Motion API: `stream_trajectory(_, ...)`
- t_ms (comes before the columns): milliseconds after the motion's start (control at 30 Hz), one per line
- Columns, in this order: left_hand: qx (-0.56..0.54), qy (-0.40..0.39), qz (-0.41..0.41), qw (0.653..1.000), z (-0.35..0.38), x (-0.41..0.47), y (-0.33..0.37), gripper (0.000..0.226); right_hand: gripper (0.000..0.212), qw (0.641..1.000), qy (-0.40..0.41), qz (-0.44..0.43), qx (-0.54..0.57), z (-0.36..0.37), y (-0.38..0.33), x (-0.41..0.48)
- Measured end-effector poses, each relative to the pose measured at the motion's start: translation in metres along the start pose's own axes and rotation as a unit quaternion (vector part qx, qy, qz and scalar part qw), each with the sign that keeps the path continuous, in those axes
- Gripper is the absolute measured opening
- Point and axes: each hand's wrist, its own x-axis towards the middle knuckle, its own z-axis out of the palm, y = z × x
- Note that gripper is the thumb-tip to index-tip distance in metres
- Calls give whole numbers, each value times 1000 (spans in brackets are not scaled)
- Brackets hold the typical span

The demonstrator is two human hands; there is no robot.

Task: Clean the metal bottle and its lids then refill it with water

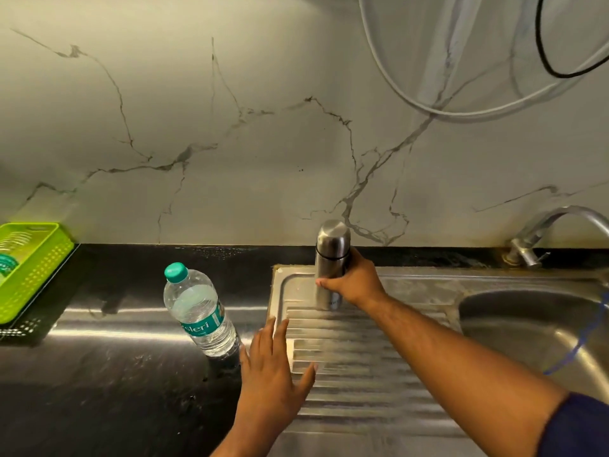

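Wall [230, 143]: pale marble-look panel with dark veins, which ran along the whole far side of the scene.
Bench [115, 374]: glossy black top, which filled the left and near-left and met the wall at the far edge.
Sink [362, 384]: steel unit set into the bench on the right; its ribbed drainboard lay in the middle and its basin [527, 328] to the far right.
Hoses [412, 100]: pale tubing looped down the wall at the upper right, with a black cable [540, 51] curling beside it.
Basket [43, 262]: lime-green perforated plastic, which sat on the bench at the far left, against the wall.
Tap [527, 247]: chrome, mounted behind the basin, its spout arched off to the right.
Plastic bottle [197, 308]: clear, teal cap on, teal label, which stood on the bench just left of the drainboard.
Metal bottle [331, 252]: steel, upright, lid on, at the far left part of the drainboard; whether its base touched the steel could not be told.
Right hand [354, 282]: reached in from the near right, dark blue sleeve [580, 427] at the upper arm, with thumb and fingers wrapped round the metal bottle's body.
Left hand [273, 367]: palm down, fingers straight and spread, held nothing; it lay over the drainboard's near left edge, near the plastic bottle.
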Motion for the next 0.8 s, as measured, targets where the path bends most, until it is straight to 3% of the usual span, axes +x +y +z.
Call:
stream_trajectory(333, -15, 1, -12, 1000, 7, 7, -11, 81, 77, 1000, 6, 2, 3, 31, 7, 31)
stream_trajectory(667, -69, 17, 27, 997, 17, 8, -4, 68, 77, 1000, -9, -4, -6, 34, 15, 38)
stream_trajectory(800, -50, 4, 21, 999, 15, 3, -1, 72, 83, 1000, -18, -4, -9, 31, 13, 36)
